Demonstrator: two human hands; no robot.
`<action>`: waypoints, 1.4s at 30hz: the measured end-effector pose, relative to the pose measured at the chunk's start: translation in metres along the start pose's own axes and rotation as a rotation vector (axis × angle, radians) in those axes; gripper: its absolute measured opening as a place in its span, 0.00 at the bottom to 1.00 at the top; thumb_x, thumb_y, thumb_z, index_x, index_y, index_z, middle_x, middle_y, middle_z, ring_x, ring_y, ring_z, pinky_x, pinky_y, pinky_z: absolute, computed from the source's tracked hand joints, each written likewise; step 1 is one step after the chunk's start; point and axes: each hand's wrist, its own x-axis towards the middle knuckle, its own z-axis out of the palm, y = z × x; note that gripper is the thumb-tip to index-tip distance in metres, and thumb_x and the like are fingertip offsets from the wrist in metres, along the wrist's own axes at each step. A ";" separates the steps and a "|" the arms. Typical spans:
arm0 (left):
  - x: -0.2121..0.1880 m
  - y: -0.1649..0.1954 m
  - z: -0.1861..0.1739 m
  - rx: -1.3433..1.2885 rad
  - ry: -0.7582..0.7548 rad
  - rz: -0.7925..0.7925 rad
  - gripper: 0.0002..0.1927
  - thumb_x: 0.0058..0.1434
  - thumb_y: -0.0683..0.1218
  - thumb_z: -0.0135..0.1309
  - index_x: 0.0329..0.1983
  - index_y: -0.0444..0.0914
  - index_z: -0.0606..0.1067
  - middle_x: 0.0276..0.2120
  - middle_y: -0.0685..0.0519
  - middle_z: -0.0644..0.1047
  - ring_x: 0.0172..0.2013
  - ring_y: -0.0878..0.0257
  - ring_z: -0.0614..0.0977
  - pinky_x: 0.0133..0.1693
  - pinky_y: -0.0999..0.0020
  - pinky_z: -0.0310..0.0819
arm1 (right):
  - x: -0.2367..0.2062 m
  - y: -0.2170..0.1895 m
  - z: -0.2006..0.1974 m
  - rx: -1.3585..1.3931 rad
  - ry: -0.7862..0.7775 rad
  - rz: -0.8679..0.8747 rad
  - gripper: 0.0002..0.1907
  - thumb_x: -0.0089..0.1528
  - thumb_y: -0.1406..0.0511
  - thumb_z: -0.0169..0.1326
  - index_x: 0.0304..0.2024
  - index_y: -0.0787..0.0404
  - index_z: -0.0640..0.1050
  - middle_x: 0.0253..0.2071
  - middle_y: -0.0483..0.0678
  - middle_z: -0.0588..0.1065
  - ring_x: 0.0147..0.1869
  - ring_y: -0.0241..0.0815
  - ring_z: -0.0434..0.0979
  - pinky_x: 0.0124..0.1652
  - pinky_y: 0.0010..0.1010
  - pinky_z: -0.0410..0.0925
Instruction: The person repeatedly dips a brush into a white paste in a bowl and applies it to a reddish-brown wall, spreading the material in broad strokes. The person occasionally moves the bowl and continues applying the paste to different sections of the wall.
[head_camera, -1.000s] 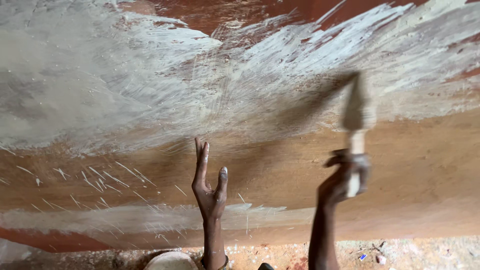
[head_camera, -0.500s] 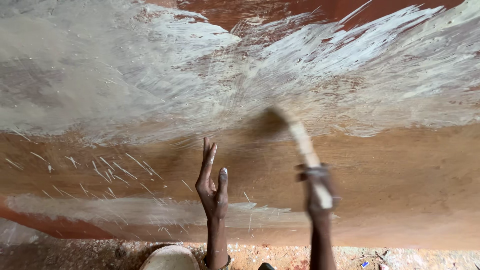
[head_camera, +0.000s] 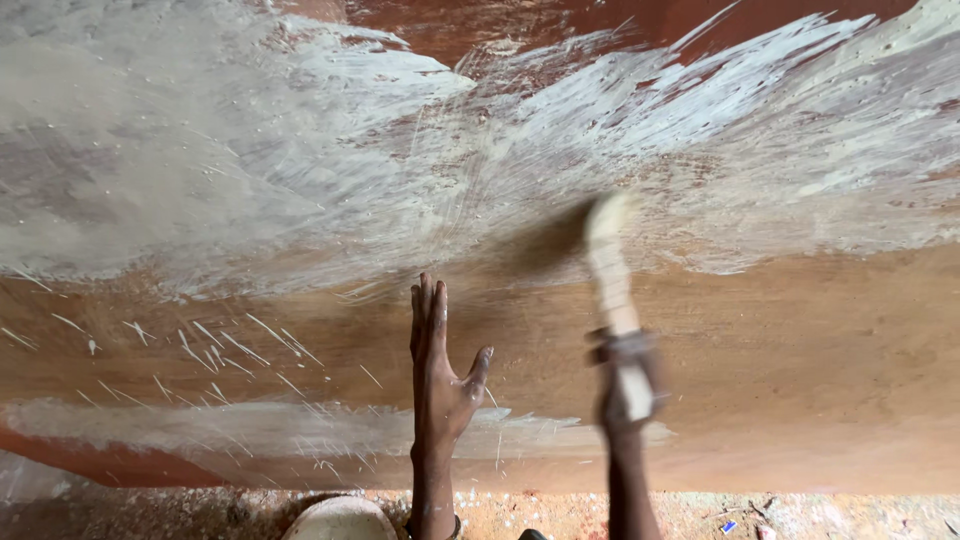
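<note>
My left hand (head_camera: 440, 375) is pressed flat against a brown wall (head_camera: 800, 340), fingers together and pointing up, thumb out to the right. My right hand (head_camera: 628, 385) grips the pale handle of a paintbrush (head_camera: 607, 262), which is blurred with motion. The brush head touches the wall at the lower edge of a broad patch of whitish paint (head_camera: 300, 170) that covers the upper wall. A darker blur trails left of the brush tip.
A thinner whitish streak (head_camera: 250, 425) runs along the wall's lower part, with white splatter lines above it. A round pale bucket rim (head_camera: 340, 518) shows at the bottom beside my left wrist. The ground (head_camera: 800, 515) is gritty and speckled with paint.
My right hand has swept the brush leftward across the wall, then slightly right again, and dropped lower. My left hand has stayed flat on the wall, shifting only a little.
</note>
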 end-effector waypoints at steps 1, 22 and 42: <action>0.001 0.001 0.000 -0.002 0.000 0.013 0.49 0.58 0.44 0.63 0.79 0.44 0.49 0.79 0.49 0.44 0.78 0.49 0.44 0.74 0.44 0.41 | -0.014 -0.005 0.007 0.002 -0.120 -0.044 0.08 0.73 0.62 0.50 0.46 0.60 0.77 0.40 0.51 0.82 0.39 0.37 0.83 0.38 0.30 0.77; -0.007 -0.005 -0.003 -0.036 0.042 -0.016 0.38 0.69 0.50 0.52 0.79 0.45 0.53 0.80 0.49 0.49 0.79 0.49 0.47 0.75 0.45 0.44 | -0.024 0.009 0.008 -0.176 -0.002 -0.171 0.09 0.74 0.62 0.51 0.43 0.60 0.77 0.37 0.46 0.80 0.35 0.35 0.80 0.39 0.31 0.76; -0.008 -0.012 -0.004 -0.083 0.053 -0.004 0.35 0.68 0.46 0.53 0.78 0.44 0.56 0.79 0.48 0.51 0.79 0.49 0.50 0.75 0.45 0.48 | 0.015 0.017 -0.054 -0.171 0.301 -0.034 0.18 0.77 0.54 0.51 0.43 0.61 0.76 0.31 0.50 0.77 0.32 0.38 0.77 0.44 0.35 0.76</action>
